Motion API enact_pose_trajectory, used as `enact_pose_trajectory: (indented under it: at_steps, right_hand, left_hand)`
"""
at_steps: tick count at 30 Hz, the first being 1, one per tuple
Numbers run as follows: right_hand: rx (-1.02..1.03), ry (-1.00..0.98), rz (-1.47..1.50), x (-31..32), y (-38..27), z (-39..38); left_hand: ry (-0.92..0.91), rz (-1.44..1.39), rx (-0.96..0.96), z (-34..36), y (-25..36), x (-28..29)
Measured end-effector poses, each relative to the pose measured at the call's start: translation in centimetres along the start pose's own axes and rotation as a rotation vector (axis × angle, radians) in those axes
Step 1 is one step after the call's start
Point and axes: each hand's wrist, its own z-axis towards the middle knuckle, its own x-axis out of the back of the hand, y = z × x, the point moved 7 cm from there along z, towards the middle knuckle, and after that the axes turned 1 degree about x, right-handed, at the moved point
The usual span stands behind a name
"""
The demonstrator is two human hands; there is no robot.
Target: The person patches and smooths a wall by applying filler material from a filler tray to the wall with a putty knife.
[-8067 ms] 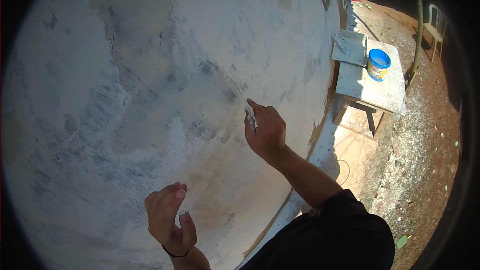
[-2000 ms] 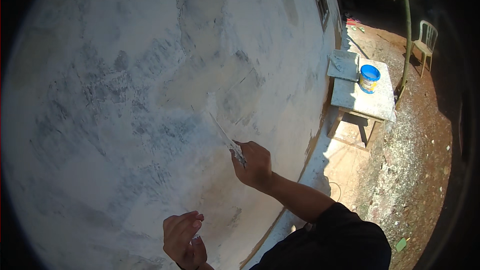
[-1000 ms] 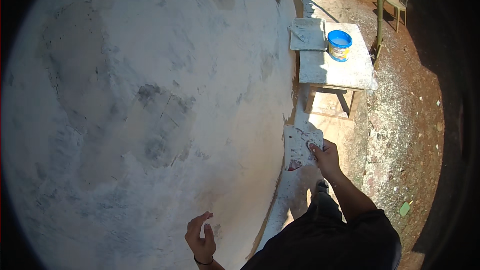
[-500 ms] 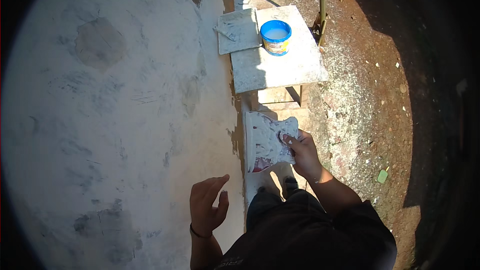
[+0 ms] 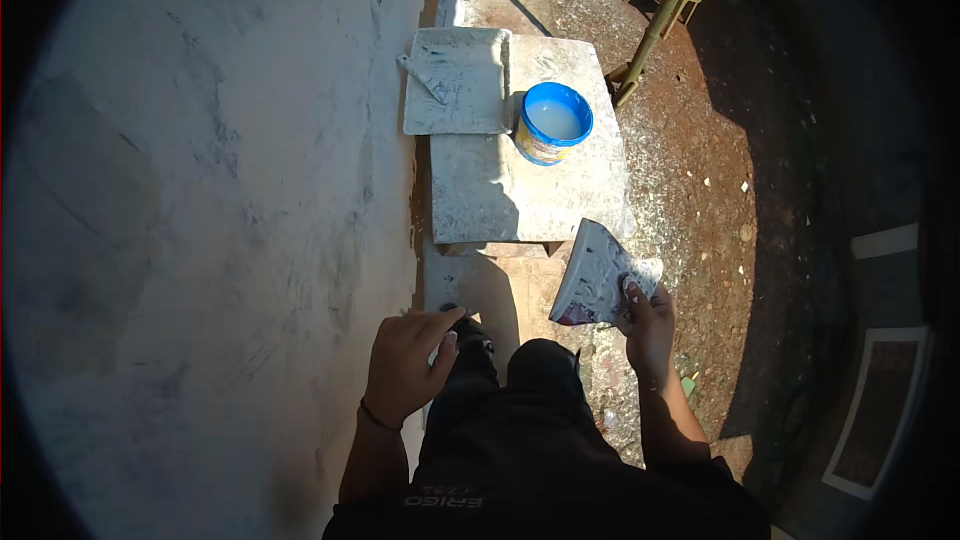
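Head view: paste-smeared spreader [image 5: 590,285] pinched in right hand [image 5: 650,332] near table's [image 5: 470,190] near right corner; left hand [image 5: 408,362] half-open, nothing visibly gripped, short of table. Reloading step presumed; spreader probably to be brought over table's tray [image 5: 478,100] or bucket [image 5: 543,151].

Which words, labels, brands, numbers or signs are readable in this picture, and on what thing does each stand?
Dark shirt: light lettering on the front, with smaller characters below; wording not copied here.
Blue-rimmed bucket: printed label, too small and blurred to read.
No other text can be made out.
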Motion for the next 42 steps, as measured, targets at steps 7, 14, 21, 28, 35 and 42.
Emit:
enact_pose_trajectory:
  at_steps: [7, 14, 21, 28, 35, 42]
  right_hand:
    - [0.010, -0.098, -0.215, -7.9, -2.2, 12.6]
    - [0.110, -0.482, -0.714, -17.5, 1.8, 35.1]
    - [0.328, -0.811, -1.459, -26.7, 11.4, 48.5]
    - [0.305, -1.045, -1.692, -29.1, 15.8, 53.7]
    - [0.217, -1.100, -1.633, -29.2, 17.7, 55.3]
    - [0.129, -1.123, -1.664, -29.6, 18.0, 55.1]
  left_hand:
    - [0.012, -0.101, -0.199, 11.3, 3.1, 5.0]
    - [0.029, -0.020, -0.120, 22.6, -1.4, 0.6]
    - [0.525, -0.168, 0.009, 28.2, -9.4, -5.6]
    - [0.602, -0.319, -0.052, 31.0, -15.9, -11.8]
    - [0.409, -0.330, -0.046, 31.0, -20.3, -16.6]
    - [-0.146, -0.402, 0.169, 32.5, -23.7, -18.1]
